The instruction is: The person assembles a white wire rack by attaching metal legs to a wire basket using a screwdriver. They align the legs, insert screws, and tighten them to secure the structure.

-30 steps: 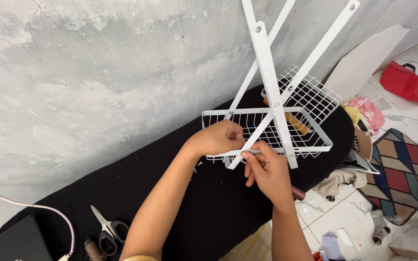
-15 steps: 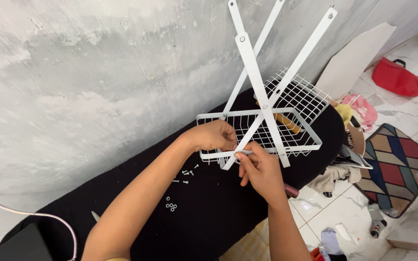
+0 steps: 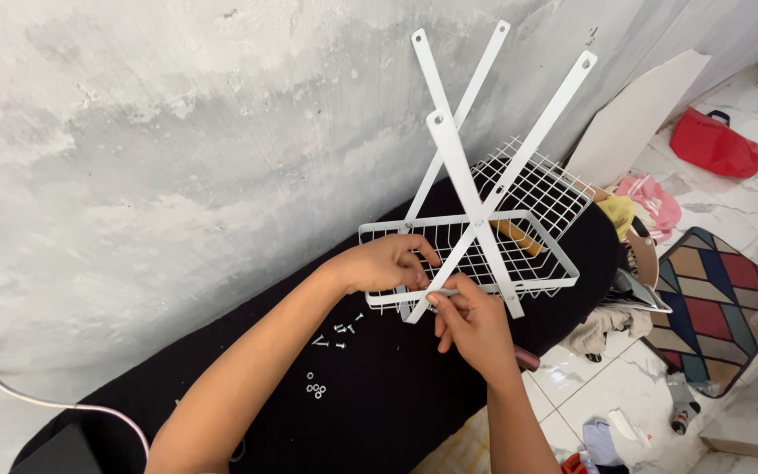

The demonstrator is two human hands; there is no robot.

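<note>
left hand (image 3: 389,264) clamped on white wire basket (image 3: 519,219) rim; right hand (image 3: 475,325) beside it pinches a thin tool (image 3: 443,293) at crossed bars (image 3: 475,189).

A flat pale cardboard sheet (image 3: 638,118) is seen leaning against the wall at upper right. A red bag (image 3: 717,145) is set on the tiled floor just beside it. No labels, signs or screens are seen.

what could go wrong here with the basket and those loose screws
The white bars stand tall and crossed over the wire basket; if the left hand lets go, they may tip. The loose screws and nuts lie scattered on the black surface near the forearm and could be brushed off.
</note>
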